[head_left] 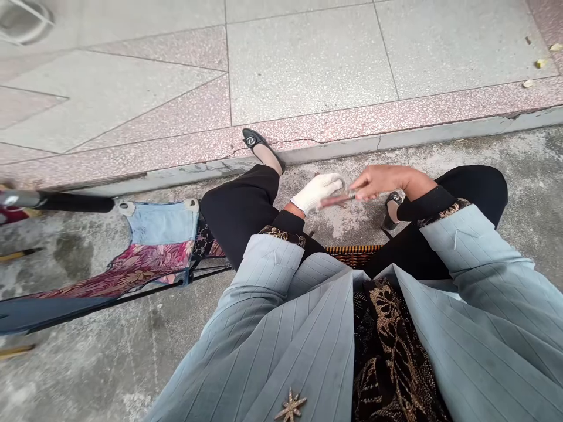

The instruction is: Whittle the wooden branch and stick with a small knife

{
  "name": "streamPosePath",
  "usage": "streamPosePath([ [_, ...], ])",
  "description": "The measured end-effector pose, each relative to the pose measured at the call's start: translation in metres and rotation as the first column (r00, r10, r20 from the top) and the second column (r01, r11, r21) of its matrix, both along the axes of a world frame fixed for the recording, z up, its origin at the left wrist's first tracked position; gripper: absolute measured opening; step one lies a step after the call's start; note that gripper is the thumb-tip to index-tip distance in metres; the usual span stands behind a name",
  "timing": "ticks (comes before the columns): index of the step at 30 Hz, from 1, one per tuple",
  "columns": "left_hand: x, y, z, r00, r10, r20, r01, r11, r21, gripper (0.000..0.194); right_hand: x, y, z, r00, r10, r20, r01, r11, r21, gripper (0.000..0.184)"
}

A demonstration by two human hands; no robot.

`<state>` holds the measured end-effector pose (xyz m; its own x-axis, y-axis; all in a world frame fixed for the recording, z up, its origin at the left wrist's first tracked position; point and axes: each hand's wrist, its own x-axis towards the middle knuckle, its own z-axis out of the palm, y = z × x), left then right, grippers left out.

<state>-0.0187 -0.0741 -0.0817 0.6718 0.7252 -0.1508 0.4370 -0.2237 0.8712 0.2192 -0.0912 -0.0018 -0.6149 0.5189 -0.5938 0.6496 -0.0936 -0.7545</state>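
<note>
My left hand wears a white knit glove, and its fingers are curled closed. What they grip, if anything, is too blurred to make out. My bare right hand is just to the right, its fingers pinched at one end of a slim reddish-brown piece. Motion smears this piece, so its kind does not show. Its other end reaches left to the gloved palm's lower edge; whether it touches the glove I cannot tell. Both hands are over the concrete between my knees.
Beneath me shows the edge of a woven seat. A folding chair with patched fabric stands at left, near a black tube. A raised tiled ledge runs ahead. A whitish round container is at the top left.
</note>
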Motion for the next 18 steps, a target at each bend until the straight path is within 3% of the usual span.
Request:
streamPosePath([
  [1, 0.002, -0.001, -0.003, 0.999, 0.024, 0.028, -0.022, 0.999, -0.046, 0.034, 0.004, 0.002, 0.0, 0.985, -0.141, -0.104, 0.144, 0.989, 0.016, 0.017],
  [3, 0.007, -0.006, -0.009, 0.998, 0.029, 0.049, -0.021, 0.988, -0.151, 0.036, 0.011, 0.007, -0.003, 0.885, -0.399, -0.24, 0.419, 0.907, 0.035, 0.018],
  [6, 0.015, -0.012, -0.012, 0.997, -0.081, 0.008, 0.081, 0.981, -0.178, 0.036, 0.011, 0.014, -0.014, 0.816, -0.553, -0.168, 0.574, 0.809, 0.129, 0.019],
  [8, 0.018, -0.016, -0.012, 0.989, -0.144, -0.045, 0.138, 0.984, -0.109, 0.038, 0.006, 0.018, -0.02, 0.842, -0.54, 0.016, 0.521, 0.819, 0.238, 0.02],
  [11, 0.017, -0.02, -0.011, 0.975, -0.197, -0.103, 0.194, 0.98, -0.035, 0.035, -0.008, 0.02, -0.025, 0.86, -0.405, 0.31, 0.276, 0.88, 0.387, 0.029],
  [13, 0.014, -0.022, -0.011, 0.965, -0.205, -0.164, 0.203, 0.979, -0.026, 0.032, -0.021, 0.018, -0.027, 0.854, -0.297, 0.426, 0.11, 0.905, 0.411, 0.021],
  [15, 0.009, -0.023, -0.012, 0.963, -0.182, -0.198, 0.179, 0.983, -0.031, 0.029, -0.032, 0.013, -0.028, 0.853, -0.199, 0.482, 0.004, 0.927, 0.375, 0.018],
  [18, -0.001, -0.025, -0.01, 0.992, -0.088, -0.086, 0.082, 0.994, -0.069, 0.025, -0.041, 0.007, -0.024, 0.871, 0.054, 0.488, -0.155, 0.973, 0.169, 0.024],
])
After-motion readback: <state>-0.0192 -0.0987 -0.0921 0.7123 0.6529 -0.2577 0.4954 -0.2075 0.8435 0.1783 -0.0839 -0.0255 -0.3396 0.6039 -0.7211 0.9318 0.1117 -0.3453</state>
